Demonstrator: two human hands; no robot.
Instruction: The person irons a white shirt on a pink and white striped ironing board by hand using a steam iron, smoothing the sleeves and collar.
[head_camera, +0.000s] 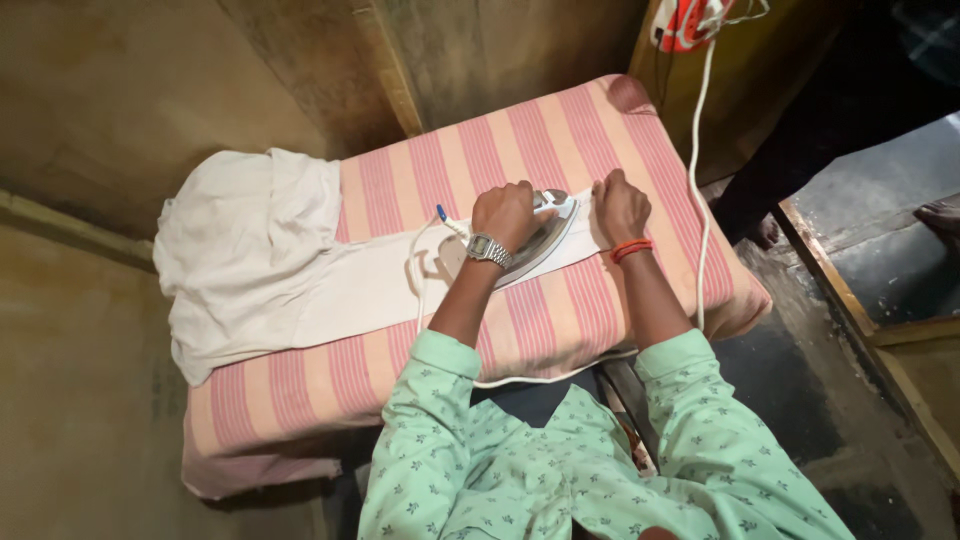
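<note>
My left hand (505, 212), with a metal wristwatch, is closed around the handle of a white and silver iron (548, 238). The iron rests flat on a long strip of white cloth (340, 290) that lies across a pink and cream striped pad (560, 130). Just right of the iron's tip, my right hand (620, 205), with an orange band at the wrist, presses flat on the end of the cloth. The rest of the white cloth is bunched in a heap (240, 240) at the pad's left end.
The iron's white cord (700, 150) runs from an orange socket (685, 22) at the top down the pad's right side and loops along the front edge. Another person's foot (765, 232) stands at the right. Brown walls close in behind and to the left.
</note>
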